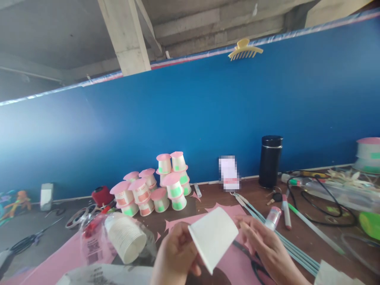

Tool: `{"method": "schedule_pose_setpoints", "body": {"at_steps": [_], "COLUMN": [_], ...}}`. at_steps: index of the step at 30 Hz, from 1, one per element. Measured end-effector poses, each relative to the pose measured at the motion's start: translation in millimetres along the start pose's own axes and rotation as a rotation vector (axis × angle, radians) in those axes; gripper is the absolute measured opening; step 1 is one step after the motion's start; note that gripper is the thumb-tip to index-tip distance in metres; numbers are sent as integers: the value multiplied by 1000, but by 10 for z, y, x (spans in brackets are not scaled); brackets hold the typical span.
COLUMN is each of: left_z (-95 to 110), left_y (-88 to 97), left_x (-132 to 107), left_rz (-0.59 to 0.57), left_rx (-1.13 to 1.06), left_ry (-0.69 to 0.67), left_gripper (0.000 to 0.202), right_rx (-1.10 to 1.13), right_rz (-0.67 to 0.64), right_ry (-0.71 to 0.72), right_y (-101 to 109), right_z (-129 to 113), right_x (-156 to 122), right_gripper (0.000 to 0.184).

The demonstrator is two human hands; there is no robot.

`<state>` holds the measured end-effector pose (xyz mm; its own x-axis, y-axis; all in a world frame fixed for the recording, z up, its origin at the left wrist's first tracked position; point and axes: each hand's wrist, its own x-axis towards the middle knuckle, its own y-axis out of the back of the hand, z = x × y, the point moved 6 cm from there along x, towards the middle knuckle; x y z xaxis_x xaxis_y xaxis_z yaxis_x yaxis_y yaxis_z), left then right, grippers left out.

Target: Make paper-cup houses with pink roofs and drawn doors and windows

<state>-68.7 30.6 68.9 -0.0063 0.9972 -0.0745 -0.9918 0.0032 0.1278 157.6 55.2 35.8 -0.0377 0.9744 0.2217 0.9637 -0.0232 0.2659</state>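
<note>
Cup (214,238) white; paper (235,263) pink; partition (202,107) blue.

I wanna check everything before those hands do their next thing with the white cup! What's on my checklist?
1. Left hand has a grip on the white cup: ok, fingers and thumb are on it near the rim.
2. Right hand is touching the cup too: cannot tell; its fingertips are very close to the narrow end.
3. Nothing is inside the cup: cannot tell, the inside is hidden.
4. Black-handled scissors are well away from the hands: not ok, they lie right by the right hand.
5. Pink-topped cups are standing up: ok.
6. Spare white cups are there: ok, nested together on their side.
</note>
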Motion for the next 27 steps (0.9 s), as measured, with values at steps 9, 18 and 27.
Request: {"method": "schedule_pose_setpoints", "body": {"at_steps": [9, 18, 27], "left_z": [-376, -590, -544], "left_y": [-768, -674, -724], "left_x": [725, 653, 582], "left_rz": [-27, 109, 161], "left_rx": [-182, -34, -294], "left_ry": [-52, -197, -142], "left_gripper": [11, 14, 45], "right_rx": [277, 415, 490], "right_rz": [63, 134, 165], "right_ry": [-40, -122, -223], "right_y": [116, -131, -38], "right_z": [15, 11, 149], "right_x": [45, -9, 58], "right_gripper": [58, 49, 45]}}
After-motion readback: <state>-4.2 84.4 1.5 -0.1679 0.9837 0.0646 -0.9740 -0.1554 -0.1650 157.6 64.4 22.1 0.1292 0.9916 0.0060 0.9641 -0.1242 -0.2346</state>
